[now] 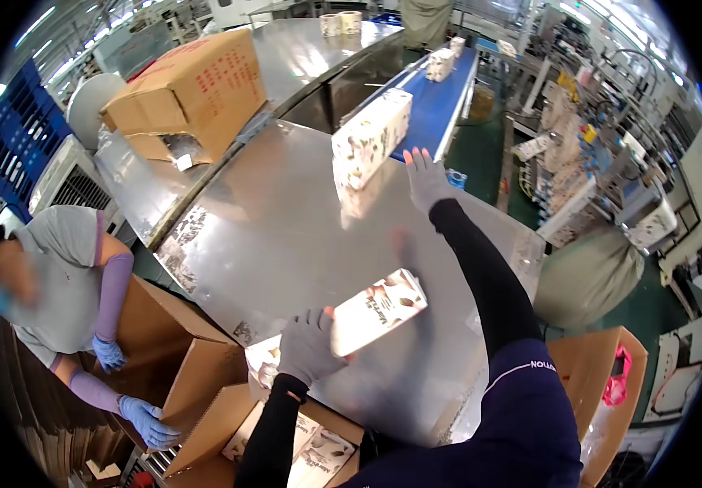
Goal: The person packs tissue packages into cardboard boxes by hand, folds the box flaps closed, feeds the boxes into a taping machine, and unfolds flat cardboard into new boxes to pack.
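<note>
My left hand (310,346), in a grey glove with bare fingertips, is closed around a long white pack with a brown and floral print (379,309). That pack lies along the metal table (278,236), its near end beside the open carton (221,427). My right hand (430,180), gloved the same way, is stretched out with fingers apart and holds nothing. Just left of it, a tall row of similar printed packs (371,138) stands where the blue conveyor belt (440,102) meets the table. More printed packs (318,455) lie inside the open carton.
At left, a co-worker in blue gloves (148,421) touches another open carton (176,346). A large cardboard box (188,93) sits on the far left of the table. Machinery (587,154) stands at right, above a stuffed sack (591,276). Another carton (587,366) is by my right side.
</note>
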The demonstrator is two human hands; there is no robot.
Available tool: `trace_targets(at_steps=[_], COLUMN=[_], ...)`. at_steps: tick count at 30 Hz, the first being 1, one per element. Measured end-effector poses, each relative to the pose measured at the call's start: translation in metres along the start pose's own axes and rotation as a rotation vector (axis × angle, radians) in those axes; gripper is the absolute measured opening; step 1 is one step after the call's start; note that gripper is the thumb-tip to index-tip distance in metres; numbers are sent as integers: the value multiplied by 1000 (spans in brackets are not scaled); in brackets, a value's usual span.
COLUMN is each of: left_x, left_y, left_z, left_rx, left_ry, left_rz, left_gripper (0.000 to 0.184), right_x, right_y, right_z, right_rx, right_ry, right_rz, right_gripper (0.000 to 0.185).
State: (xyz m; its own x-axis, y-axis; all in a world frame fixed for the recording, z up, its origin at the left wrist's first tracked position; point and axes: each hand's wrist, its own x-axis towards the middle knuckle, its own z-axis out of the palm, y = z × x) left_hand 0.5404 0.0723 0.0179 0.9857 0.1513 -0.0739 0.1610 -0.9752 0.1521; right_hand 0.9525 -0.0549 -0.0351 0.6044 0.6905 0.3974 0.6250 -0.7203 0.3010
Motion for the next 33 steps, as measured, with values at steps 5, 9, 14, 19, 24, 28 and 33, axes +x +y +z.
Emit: trace_targets(at_steps=[5,9,14,19,24,28,33], left_x=[4,7,-4,-56,-179,-311,-401], left_y=[-3,6,19,48,78,38,-14], left_z=[-2,-6,9,3,-92,-98,-15], left_rx=[-21,34,91,129,132,-63,-19], left_ry=[80,-66,-3,249,479,656,205], left_rz=[66,-50,-67,189,217,-189,-545], left_gripper=[100,94,75,48,45,69,82], right_x=[127,167,95,19,-61,-119,-173], right_y=[-82,-197,-212,-133,-59,-50,-137], right_z=[35,2,-63,-43,-84,-72,-233], right_rx=[-17,316,448,556,495,744,1466], right_ry=[166,-454,-268,-263,-513,-406,-282], right_rz=[-131,-178,-212,-160,70,149,-130], right_gripper=[54,45,76,89,83,74,72])
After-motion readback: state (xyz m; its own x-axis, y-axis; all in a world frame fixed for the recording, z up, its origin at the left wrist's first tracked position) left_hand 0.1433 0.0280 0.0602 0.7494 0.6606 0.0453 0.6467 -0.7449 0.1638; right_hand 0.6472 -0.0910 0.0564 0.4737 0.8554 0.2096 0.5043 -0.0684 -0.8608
